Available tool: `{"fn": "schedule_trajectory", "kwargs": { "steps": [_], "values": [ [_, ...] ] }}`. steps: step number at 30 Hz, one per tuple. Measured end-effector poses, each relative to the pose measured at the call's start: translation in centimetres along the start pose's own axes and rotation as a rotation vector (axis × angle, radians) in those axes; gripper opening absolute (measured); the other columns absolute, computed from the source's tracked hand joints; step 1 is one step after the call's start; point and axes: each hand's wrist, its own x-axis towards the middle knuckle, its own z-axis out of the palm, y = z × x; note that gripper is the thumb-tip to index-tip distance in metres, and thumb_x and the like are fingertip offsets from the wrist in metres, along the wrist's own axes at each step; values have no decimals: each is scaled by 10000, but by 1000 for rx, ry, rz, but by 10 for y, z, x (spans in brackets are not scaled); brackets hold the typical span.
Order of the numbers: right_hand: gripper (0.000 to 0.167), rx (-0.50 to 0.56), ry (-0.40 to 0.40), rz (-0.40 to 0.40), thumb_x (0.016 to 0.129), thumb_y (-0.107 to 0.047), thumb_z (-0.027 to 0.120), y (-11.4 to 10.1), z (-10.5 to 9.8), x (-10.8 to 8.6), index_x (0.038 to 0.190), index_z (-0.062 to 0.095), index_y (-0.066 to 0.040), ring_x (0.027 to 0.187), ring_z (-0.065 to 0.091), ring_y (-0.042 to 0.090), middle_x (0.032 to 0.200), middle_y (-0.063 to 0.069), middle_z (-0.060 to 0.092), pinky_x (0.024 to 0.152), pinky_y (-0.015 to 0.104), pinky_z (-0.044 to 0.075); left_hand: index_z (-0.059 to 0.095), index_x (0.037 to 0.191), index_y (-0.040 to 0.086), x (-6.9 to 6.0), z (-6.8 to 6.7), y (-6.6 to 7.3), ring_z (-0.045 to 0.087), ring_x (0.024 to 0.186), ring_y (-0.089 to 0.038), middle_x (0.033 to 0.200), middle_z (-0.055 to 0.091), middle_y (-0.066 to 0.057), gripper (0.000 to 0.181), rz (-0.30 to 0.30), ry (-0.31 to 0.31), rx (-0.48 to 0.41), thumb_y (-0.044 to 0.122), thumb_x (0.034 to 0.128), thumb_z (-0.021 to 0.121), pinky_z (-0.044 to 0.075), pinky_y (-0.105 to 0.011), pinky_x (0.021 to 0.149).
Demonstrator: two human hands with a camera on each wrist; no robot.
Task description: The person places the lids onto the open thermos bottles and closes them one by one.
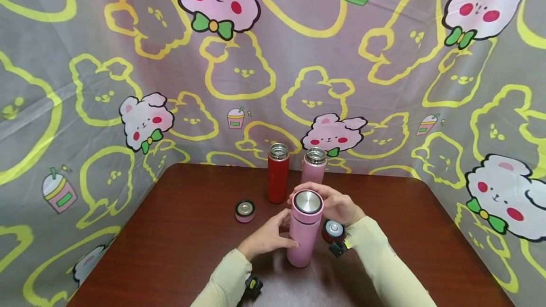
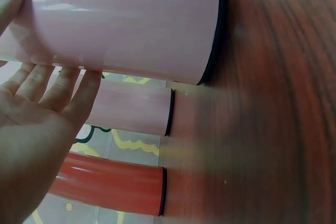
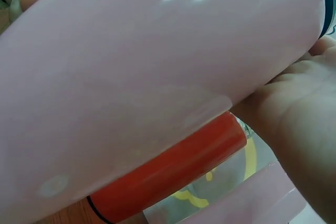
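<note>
My left fingers (image 2: 85, 94) and right fingers (image 1: 314, 187) hold capped pink bottle (image 1: 304, 240); red bottle (image 1: 278, 179) at its eleven o'clock, red lid (image 1: 334, 228) at three.

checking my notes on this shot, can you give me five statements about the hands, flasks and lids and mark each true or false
1. The left hand grips the capped pink flask. True.
2. The right hand lies flat on the table. False: its fingers curl round the upper part of the capped pink flask.
3. The red flask stands to the left of the open pink flask. True.
4. The red flask has its lid on. False: its top is open.
5. Both loose lids lie left of the capped pink flask. False: the pink lid lies to its left, the red lid to its right.
</note>
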Motion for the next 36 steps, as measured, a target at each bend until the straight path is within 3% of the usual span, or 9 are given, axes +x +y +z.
{"fn": "schedule_trajectory", "kwargs": {
  "steps": [2,9,19,29,36],
  "values": [
    [558,-22,19,-5,861,-75,343,-1,1,-1,1395,296,82,1258,420,316,1350,185,468,1067,503,278,372,1393,133,0,0,1,492,1198,-149,1311,518,-7,719,-2,1,5,209,799,769,404,-408,999],
    [543,-40,106,12,863,-38,351,-4,10,-7,1397,314,54,1247,443,292,1344,168,489,1053,476,310,417,1335,55,-7,3,30,512,1175,-183,1271,539,-65,633,-14,5,-8,80,795,748,391,-448,1003],
    [562,-186,259,89,861,-37,412,-8,18,-17,1408,315,51,1193,491,241,1313,130,522,1010,441,381,413,1336,65,-8,4,29,510,1179,-173,1279,535,-55,628,-7,-10,-19,68,801,741,390,-428,1008],
    [533,-252,366,131,883,-66,494,-10,26,-21,1382,351,53,1158,523,235,1281,122,544,952,450,440,412,1340,56,-8,5,29,512,1179,-162,1286,537,-69,634,-4,-4,-25,57,797,739,392,-421,1008],
    [517,-384,474,167,872,-100,591,-10,32,-22,1343,410,12,1126,540,246,1239,115,571,940,418,448,408,1341,78,-1,4,3,515,1179,-157,1290,537,-61,645,22,2,-25,30,789,738,395,-401,1005]
  ]
}}
